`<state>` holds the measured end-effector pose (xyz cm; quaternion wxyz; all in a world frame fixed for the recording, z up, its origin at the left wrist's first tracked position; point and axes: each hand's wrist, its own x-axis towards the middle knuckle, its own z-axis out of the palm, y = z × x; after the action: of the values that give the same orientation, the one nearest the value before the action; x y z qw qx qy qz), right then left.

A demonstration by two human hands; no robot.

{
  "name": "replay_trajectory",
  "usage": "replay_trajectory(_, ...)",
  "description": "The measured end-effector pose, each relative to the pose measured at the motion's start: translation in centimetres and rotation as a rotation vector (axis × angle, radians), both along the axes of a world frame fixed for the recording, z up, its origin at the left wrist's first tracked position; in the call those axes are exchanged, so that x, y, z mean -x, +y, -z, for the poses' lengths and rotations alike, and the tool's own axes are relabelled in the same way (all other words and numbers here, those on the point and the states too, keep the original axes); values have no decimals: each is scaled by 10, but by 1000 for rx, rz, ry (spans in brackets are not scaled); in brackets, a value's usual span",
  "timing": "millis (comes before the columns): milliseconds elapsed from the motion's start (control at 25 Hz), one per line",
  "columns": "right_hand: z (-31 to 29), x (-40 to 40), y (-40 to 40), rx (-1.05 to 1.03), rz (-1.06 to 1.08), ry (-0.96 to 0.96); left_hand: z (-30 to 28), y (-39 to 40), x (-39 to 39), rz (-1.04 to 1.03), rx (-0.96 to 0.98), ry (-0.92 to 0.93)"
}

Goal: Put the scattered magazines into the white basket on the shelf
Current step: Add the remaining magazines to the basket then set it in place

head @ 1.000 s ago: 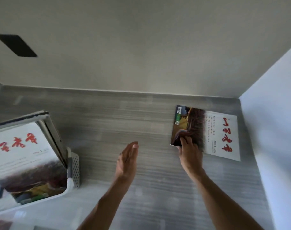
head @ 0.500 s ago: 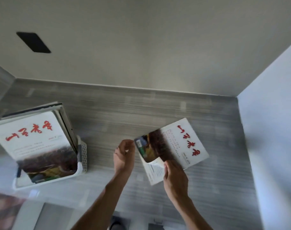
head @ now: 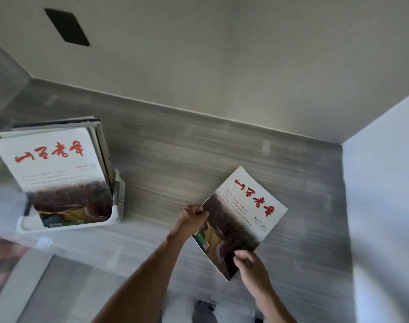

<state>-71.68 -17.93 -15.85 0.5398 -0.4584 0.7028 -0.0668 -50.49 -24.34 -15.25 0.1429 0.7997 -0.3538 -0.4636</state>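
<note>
A magazine (head: 243,215) with a white cover, red brush lettering and a dark landscape photo is held tilted above the grey shelf (head: 199,164). My left hand (head: 190,219) grips its left edge and my right hand (head: 251,264) pinches its lower corner. At the left stands the white perforated basket (head: 119,201), holding several upright magazines (head: 56,169), the front one with the same cover.
A beige back wall with a dark rectangular opening (head: 67,26) rises behind the shelf. A pale side wall (head: 385,183) closes the right end. The shelf's front edge (head: 82,248) runs below the basket, with floor visible beneath.
The magazine lay flat at the far right under my right hand; now it is lifted, turned and held in both hands nearer me. My left hand has closed on its edge.
</note>
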Motion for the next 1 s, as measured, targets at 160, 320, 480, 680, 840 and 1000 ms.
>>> replay_trajectory(160, -10, 12, -20, -109, 681, -236, -15, 17, 17, 90, 289, 43)
replay_trajectory(320, -36, -1, -57, -93, 663, -391, -43, 42, -24, -7, 571, 318)
replay_trajectory(480, -85, -76, -93, -25, 434, -664, -94, 70, -105, -94, 698, 238)
replay_trajectory(680, -146, -227, -103, 305, 62, -774, -150, 96, -249, -397, 871, -15)
replay_trajectory(840, -153, -344, -85, 388, -49, -772, -154, 117, -336, -598, 769, -111)
replay_trajectory(1000, -107, -401, -64, 321, 23, -596, -115, 145, -389, -489, 624, -279)
